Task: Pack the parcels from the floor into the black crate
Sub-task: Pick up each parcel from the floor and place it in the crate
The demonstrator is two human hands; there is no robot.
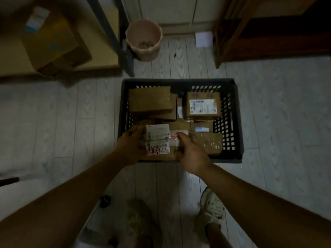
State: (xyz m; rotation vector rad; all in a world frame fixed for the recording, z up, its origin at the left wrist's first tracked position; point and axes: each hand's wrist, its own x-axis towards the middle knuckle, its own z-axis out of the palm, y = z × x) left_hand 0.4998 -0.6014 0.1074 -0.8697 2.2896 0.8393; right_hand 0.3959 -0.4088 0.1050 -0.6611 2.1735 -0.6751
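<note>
1. We are looking straight down at the black crate (179,81); it is sitting on the pale plank floor (277,122), just ahead of our light shoe (211,210).
2. Both hands are working one labelled parcel (158,138); our left hand (131,145) is gripping its left end with fingers curled round the edge; our right hand (191,154) is clasping its right end, thumb on the near side.
3. That parcel is sitting at the crate's near left corner, overlapping the near rim; we cannot tell whether it is resting on what lies beneath.
4. More boxes are lying inside; a plain brown parcel (149,100) is filling the far left; a white-labelled box (203,106) is occupying the far right; a taped parcel (209,142) is lying at the near right, just beside our right hand; a small blue-labelled box (201,127) is showing between those two.
5. Beyond the crate a pink bin (144,40) is standing on the floor; a big cardboard box (50,42) is sitting off to the far left.
</note>
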